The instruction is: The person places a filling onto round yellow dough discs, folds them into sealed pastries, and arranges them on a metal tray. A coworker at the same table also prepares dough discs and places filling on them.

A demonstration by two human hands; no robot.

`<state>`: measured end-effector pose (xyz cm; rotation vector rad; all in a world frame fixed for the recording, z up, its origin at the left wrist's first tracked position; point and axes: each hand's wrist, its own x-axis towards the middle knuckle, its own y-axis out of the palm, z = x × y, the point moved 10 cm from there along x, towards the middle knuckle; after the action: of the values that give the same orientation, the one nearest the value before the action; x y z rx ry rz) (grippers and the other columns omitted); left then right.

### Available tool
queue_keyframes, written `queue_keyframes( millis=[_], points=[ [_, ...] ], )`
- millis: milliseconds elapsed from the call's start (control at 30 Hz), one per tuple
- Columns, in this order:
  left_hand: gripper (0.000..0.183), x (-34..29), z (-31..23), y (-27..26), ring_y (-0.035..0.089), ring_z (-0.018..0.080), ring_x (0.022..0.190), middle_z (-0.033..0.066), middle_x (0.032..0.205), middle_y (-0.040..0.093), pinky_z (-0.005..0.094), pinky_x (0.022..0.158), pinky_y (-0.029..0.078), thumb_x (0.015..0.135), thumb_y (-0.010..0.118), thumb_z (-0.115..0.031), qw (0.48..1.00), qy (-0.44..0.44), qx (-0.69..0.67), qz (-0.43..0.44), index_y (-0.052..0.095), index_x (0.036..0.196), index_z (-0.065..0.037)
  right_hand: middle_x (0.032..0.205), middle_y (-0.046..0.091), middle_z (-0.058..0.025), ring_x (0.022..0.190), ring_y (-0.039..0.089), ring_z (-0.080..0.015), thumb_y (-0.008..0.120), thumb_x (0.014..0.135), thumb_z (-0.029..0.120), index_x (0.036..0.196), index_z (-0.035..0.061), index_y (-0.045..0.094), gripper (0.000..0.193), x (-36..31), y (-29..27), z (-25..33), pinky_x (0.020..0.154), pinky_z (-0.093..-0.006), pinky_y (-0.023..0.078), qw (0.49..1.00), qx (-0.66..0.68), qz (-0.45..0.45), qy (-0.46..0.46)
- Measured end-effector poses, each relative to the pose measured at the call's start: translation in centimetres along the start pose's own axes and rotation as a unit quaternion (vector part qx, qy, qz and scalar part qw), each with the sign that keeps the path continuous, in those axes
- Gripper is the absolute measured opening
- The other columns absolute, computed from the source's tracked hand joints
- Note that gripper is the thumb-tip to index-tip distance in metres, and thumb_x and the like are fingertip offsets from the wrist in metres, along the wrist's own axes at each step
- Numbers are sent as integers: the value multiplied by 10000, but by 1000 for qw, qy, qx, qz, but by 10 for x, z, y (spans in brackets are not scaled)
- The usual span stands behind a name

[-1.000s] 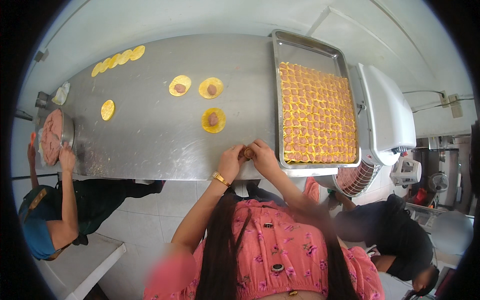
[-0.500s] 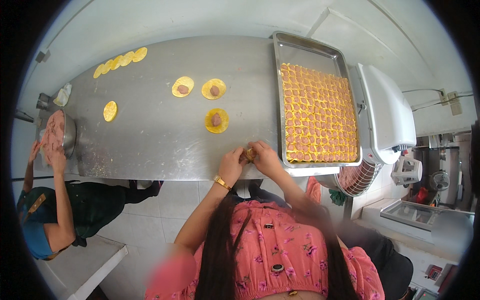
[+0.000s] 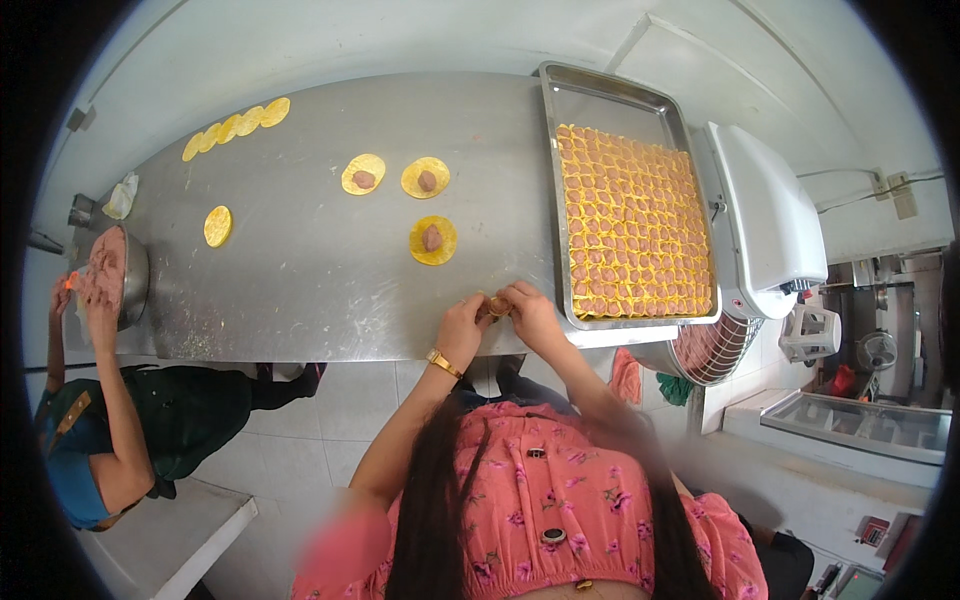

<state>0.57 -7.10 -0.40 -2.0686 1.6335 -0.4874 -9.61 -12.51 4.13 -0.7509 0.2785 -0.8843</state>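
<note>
Between my hands, just over the near edge of the steel table (image 3: pixel 300 300), is a small meat-filled dumpling (image 3: pixel 497 304). My left hand (image 3: pixel 466 325) pinches it from one side, and my right hand (image 3: pixel 527 311) has its fingers closed on the other. Much of the dumpling is hidden behind the fingers. Beyond my hands lies a yellow wrapper (image 3: pixel 448 252) with a lump of pink meat filling (image 3: pixel 431 238) on it. Two more filled wrappers (image 3: pixel 415 187) lie farther back. To the right, a metal tray (image 3: pixel 552 150) holds many rows of finished dumplings (image 3: pixel 635 220).
At the left, a co-worker's hands (image 3: pixel 95 300) are at a metal bowl (image 3: pixel 137 280) of pink filling; something orange shows there. One bare wrapper (image 3: pixel 218 227) and a row of overlapping wrappers (image 3: pixel 237 127) lie on the table. A white machine (image 3: pixel 770 220) stands beyond the tray.
My fingers have shifted slightly around the dumpling, which stays between both hands. The co-worker's hands have moved at the bowl, and an orange object now shows there.
</note>
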Motion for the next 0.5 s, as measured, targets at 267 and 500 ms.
queue_keyframes(
  millis=[267,500],
  points=[
    [290,0,-6,-5,648,308,797,151,890,651,377,699,510,719,681,15,1000,16,-10,-18,608,995,-38,974,572,-157,920,564,-373,592,670,-66,1010,32,603,354,-1,4,3,786,-425,482,999,-22,-3,-37],
    [220,3,-12,-13,625,340,779,162,847,641,412,682,496,766,673,-84,997,45,-22,-50,604,972,-51,878,590,-144,847,592,-357,616,689,-64,971,35,635,300,-7,-2,-10,731,-387,508,993,-70,-72,58]
  ],
)
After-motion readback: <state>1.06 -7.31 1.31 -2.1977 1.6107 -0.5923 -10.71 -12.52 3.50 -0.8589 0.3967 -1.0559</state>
